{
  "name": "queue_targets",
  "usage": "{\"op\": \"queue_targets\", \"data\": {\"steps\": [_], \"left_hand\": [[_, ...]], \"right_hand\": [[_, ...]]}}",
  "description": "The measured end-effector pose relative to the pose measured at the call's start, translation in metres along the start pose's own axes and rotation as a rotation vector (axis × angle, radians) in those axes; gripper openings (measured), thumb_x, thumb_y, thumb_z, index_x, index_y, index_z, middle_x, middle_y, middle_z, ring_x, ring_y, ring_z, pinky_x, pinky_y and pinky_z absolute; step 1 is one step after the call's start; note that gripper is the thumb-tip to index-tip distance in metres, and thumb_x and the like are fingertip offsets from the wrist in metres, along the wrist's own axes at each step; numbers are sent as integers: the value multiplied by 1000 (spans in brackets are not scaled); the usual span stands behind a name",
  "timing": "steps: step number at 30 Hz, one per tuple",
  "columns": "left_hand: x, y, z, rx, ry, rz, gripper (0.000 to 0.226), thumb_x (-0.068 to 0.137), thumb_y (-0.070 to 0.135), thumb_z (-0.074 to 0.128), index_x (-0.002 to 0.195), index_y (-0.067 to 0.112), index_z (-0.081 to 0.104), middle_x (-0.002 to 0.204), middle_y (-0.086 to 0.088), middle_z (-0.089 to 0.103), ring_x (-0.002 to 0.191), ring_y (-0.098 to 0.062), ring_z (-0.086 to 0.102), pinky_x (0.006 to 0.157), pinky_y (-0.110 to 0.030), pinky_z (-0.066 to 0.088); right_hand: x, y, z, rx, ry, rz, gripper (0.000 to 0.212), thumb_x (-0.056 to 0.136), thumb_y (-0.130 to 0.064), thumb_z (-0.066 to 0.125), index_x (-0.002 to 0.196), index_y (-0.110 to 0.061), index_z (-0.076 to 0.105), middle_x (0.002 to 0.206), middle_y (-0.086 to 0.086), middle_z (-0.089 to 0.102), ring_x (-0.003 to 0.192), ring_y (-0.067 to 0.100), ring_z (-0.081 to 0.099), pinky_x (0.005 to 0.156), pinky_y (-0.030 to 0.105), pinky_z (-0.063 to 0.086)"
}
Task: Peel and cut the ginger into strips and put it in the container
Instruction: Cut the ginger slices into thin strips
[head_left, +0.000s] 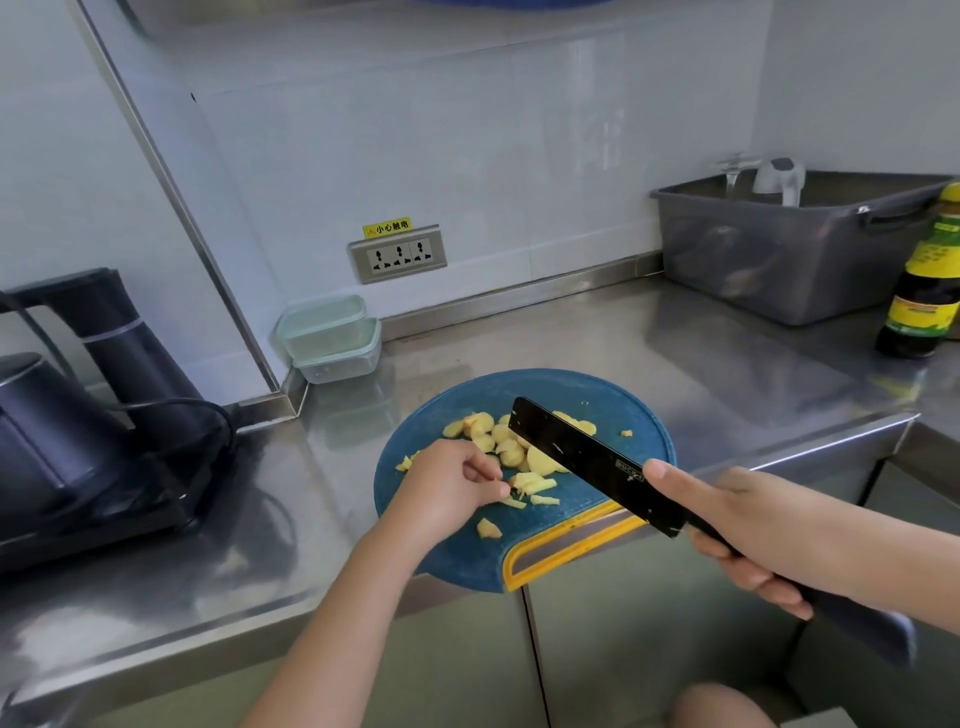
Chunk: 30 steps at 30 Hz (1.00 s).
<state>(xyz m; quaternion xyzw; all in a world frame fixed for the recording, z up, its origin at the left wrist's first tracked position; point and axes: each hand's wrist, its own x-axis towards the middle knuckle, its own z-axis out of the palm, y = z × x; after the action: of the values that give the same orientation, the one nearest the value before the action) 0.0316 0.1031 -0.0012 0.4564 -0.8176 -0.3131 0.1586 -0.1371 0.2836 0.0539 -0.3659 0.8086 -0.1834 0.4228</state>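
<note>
A round blue cutting board (467, 551) with a yellow handle edge lies on the steel counter. Yellow ginger slices (493, 434) are scattered across its middle, and a few thin strips (535, 486) lie nearer to me. My left hand (449, 488) rests on the board, its fingertips pinching the small stack of ginger pieces. My right hand (737, 525) grips the handle of a black cleaver (587, 460), whose blade is raised at a slant above the slices. Two stacked clear containers (332, 338) with pale green lids stand at the back, by the wall corner.
A black kettle and base (78, 415) with a cord fill the counter's left side. A grey plastic tub (789, 249) sits at the back right, a dark sauce bottle (924, 280) beside it. A wall socket (397, 254) is behind the board. The counter edge runs close under the board.
</note>
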Motion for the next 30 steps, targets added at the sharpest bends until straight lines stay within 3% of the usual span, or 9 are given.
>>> {"op": "queue_targets", "data": {"steps": [5,8,11,14,22,30], "left_hand": [[-9,-6,-13,-227,97,-66,6,80,19,74,79,22,69,73,4,70,69,-7,62,61,-16,46],[-13,-9,-21,-333,31,-137,2,80,16,74,81,18,73,71,2,70,66,-6,61,62,-17,49],[-15,-9,-23,-332,-141,-217,2,80,16,75,80,15,75,67,1,68,68,-10,59,65,-20,49],[-17,-7,-24,-342,-250,-279,3,79,12,75,80,9,75,66,-2,68,65,-10,59,64,-20,49],[-17,-11,-20,-302,-215,-324,3,79,11,75,77,11,73,70,-4,67,67,-11,59,66,-21,50],[-23,-8,-22,-273,-261,-422,25,82,26,73,84,2,69,59,-3,67,44,-7,56,40,-13,40]], "right_hand": [[1,-1,3,-3,-23,-11,65,87,-70,31,58,-13,37,38,1,36,25,14,32,30,19,32],[0,2,4,2,-34,-51,65,91,-67,32,59,-11,42,36,0,37,26,12,33,30,19,30],[-2,3,4,18,-15,-118,62,92,-64,36,67,-9,50,37,-2,38,29,12,33,32,19,28],[-5,-3,6,3,-102,-9,63,93,-64,29,61,-11,37,35,-1,36,24,12,34,29,19,32],[-11,-5,23,-215,-36,12,56,93,-65,27,61,-20,37,29,-7,33,25,11,31,36,23,37],[-6,-11,30,-295,-65,19,66,88,-73,24,64,-14,42,43,-1,42,30,12,38,38,22,41]]}}
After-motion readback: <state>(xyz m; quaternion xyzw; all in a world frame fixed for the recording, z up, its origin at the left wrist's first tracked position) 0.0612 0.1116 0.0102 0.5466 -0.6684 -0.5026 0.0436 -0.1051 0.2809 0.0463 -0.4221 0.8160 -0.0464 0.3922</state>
